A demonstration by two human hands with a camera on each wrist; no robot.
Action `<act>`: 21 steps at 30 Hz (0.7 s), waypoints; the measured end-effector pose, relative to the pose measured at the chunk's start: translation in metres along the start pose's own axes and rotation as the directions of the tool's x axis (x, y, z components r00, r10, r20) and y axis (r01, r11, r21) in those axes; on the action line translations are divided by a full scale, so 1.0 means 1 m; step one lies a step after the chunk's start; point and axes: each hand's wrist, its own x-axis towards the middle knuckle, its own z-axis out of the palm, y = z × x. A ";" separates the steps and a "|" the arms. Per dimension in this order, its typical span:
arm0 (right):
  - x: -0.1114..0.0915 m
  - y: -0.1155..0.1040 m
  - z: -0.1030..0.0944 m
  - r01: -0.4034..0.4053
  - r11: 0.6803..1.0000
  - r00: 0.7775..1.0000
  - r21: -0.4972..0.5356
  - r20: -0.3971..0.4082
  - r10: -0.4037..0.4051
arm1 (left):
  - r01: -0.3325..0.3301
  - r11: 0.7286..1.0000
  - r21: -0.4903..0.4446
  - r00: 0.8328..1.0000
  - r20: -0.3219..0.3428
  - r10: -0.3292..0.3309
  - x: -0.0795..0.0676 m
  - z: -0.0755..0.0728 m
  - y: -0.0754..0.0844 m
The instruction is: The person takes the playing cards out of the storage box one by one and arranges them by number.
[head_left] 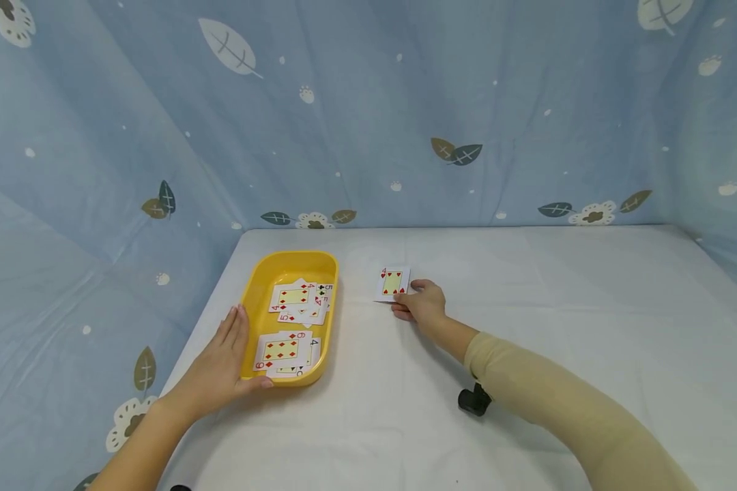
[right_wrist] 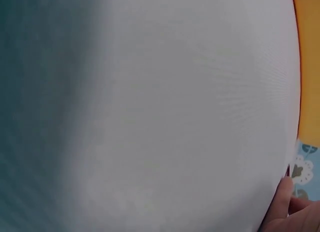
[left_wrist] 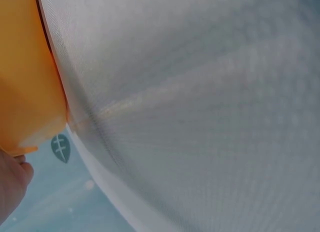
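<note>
A playing card [head_left: 393,281] with red pips and a 4 in its corner is between the thumb and fingers of my right hand [head_left: 426,305], which pinches its near edge close over the table. To the left stands a yellow plastic tray [head_left: 334,334] with two loose groups of cards inside, one with a red four [head_left: 294,297] on top, the other with a six of diamonds [head_left: 280,350]. My left hand [head_left: 218,372] rests against the tray's left side, fingers straight along the wall and thumb at the near rim. In the right wrist view only the fingertips [right_wrist: 284,192] show at the lower right.
A white cloth [head_left: 559,320] covers the table. Blue curtains [head_left: 368,123] with leaves and flowers hang behind it and along the left. A small black device [head_left: 474,401] shows beneath my right sleeve [head_left: 546,389].
</note>
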 end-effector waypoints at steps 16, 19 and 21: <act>0.007 -0.006 -0.007 0.107 0.844 0.994 -0.526 0.079 -0.077 | 0.005 1.000 -0.025 1.000 -0.014 -0.005 -0.004 0.001 0.002; 0.006 -0.007 -0.008 0.122 0.779 0.992 -0.615 0.094 -0.082 | 0.010 1.000 -0.020 1.000 -0.008 -0.010 -0.004 0.001 0.002; 0.005 -0.008 -0.008 0.137 0.757 0.990 -0.638 0.107 -0.089 | 0.017 1.000 -0.021 1.000 0.001 -0.017 -0.003 0.000 0.003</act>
